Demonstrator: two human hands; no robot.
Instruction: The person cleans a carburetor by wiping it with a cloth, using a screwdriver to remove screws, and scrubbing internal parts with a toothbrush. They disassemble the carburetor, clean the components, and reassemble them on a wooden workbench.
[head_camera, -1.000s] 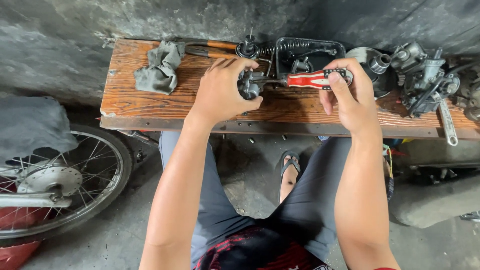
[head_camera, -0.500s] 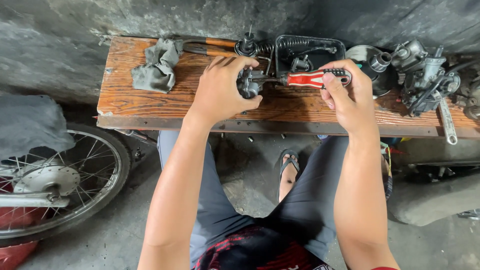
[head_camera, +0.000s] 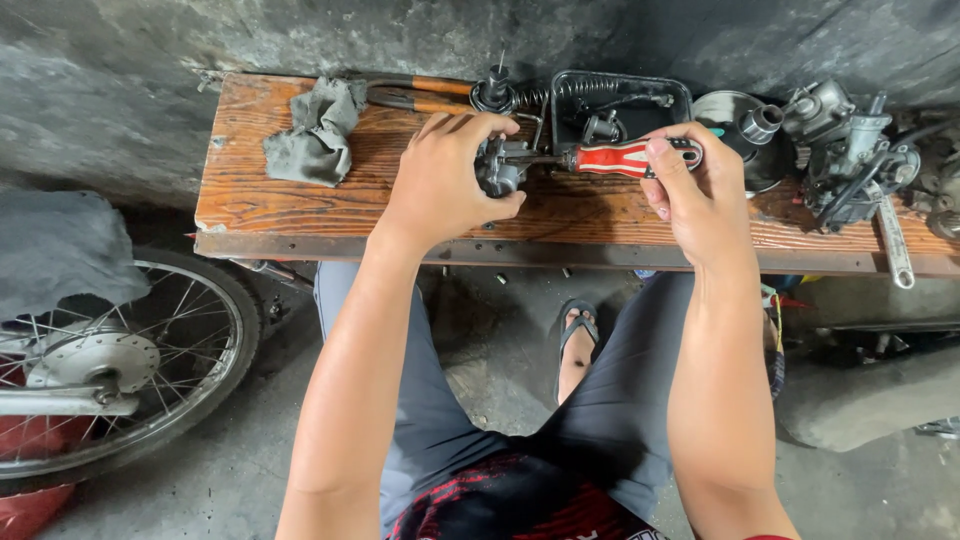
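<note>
Work surface: worn wooden bench (head_camera: 300, 215) spanning the upper half of the frame, set against a rough grey concrete wall (head_camera: 250, 40). Concrete floor (head_camera: 500, 360) below; spoked motorcycle wheel (head_camera: 120, 370) at lower left.

Left hand (head_camera: 440, 185), upper centre: fingers curled and clamped around a small metal carburetor part (head_camera: 500, 165), pressing it against the bench top. Right hand (head_camera: 700, 195), upper right of centre: fingers closed on the red-and-black handle of a screwdriver (head_camera: 625, 157), held level just above the bench, shaft pointing toward frame left, tip meeting the metal part.

Containers: black wire-rimmed tray (head_camera: 680, 95) at the top centre behind the screwdriver, holding small metal fittings, not identifiable in detail. Round dark bowl (head_camera: 715, 110) just right of it, contents hidden behind the right hand.

Other items on the bench: crumpled grey rag (head_camera: 315, 130) at upper left; pliers with orange grips (head_camera: 420, 93) beside it; coiled spring (head_camera: 535, 97); complete carburetor (head_camera: 850, 150) and flat wrench (head_camera: 893, 245) at upper right.
</note>
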